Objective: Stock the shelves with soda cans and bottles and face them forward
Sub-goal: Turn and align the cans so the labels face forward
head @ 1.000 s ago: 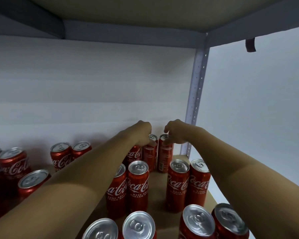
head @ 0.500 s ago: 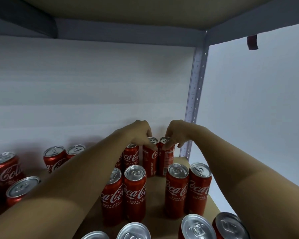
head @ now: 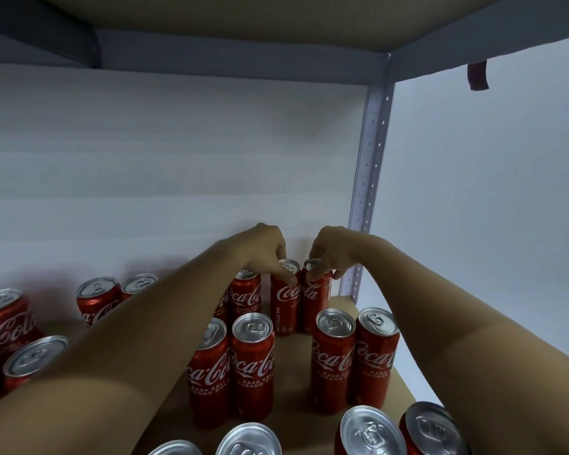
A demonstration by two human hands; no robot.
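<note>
facing step at far right of shelf (head: pixel 368 303): left hand (head: pixel 265 249) pinched rim of left back can (head: pixel 284 298), right hand (head: pixel 330 254) pinched right back can (head: pixel 316 297); next likely called for twisting logos forward.

Both bare arms reach forward and converge toward the back, wrists bent downward. The left hand (head: pixel 266 250) curls its fingers over a can top, thumb on the near side. The right hand (head: pixel 331 250) mirrors it, fingertips pinching a neighbouring can's rim.
</note>
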